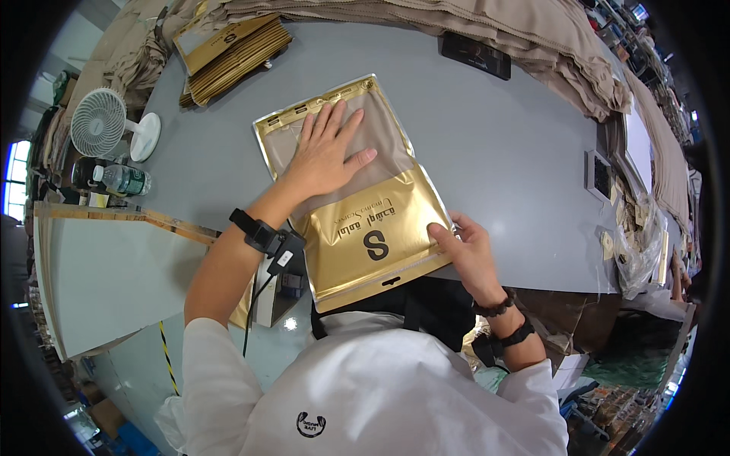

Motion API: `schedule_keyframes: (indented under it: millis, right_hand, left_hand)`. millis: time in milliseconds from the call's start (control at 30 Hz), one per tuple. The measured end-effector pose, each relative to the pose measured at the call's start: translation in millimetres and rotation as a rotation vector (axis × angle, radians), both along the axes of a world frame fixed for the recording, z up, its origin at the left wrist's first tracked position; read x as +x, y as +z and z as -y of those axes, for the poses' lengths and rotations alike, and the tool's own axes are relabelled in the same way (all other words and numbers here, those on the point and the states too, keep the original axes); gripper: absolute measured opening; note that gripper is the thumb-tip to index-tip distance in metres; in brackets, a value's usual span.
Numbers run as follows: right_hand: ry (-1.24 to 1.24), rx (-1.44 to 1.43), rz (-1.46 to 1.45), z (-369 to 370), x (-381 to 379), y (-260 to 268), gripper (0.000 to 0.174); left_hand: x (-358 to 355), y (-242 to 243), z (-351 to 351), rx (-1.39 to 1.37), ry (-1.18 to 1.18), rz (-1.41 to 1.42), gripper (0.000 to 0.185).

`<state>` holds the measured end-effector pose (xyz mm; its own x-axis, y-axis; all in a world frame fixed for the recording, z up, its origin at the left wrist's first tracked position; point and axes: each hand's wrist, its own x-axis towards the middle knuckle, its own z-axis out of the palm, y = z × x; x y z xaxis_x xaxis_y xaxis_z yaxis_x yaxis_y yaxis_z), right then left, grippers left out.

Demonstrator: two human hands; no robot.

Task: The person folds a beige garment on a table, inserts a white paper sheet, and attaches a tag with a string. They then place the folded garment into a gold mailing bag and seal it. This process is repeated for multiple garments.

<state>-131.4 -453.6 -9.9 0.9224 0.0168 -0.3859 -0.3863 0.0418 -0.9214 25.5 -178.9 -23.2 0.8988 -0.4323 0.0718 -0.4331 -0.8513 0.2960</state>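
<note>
A gold foil bag (342, 251) with a clear window lies at a slant on the grey table, its near end reaching past the front edge. Folded beige fabric (376, 131) shows through the window. My left hand (328, 151) rests flat on the window, fingers spread, close to the bag's far edge. At the near right corner, my right hand (470, 251) pinches the bag's edge, thumb on top and fingers partly hidden beyond the side. The bag bears printed writing and a large black mark.
Stacked gold bags (236, 62) lie at the far left. A white fan (100, 122) and a plastic bottle (122, 179) stand at the left. Beige fabric piles (456, 17) line the far edge, a phone (476, 55) near them. A small open box (598, 175) and crumpled clear plastic (639, 251) are at the right.
</note>
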Motion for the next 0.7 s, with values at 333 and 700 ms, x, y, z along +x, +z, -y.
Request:
schedule_keyframes:
  millis: [333, 700]
  right_hand:
    - [0.246, -0.609, 0.862, 11.9, 33.6, 128.3, 0.03]
    - [0.775, -1.005, 0.854, -69.6, 33.3, 14.7, 0.047]
  left_hand:
    - [-109.7, 13.4, -57.1, -1.065, 0.47, 0.193, 0.025]
    - [-262.0, -72.3, -67.8, -1.633, 0.557, -0.659, 0.071]
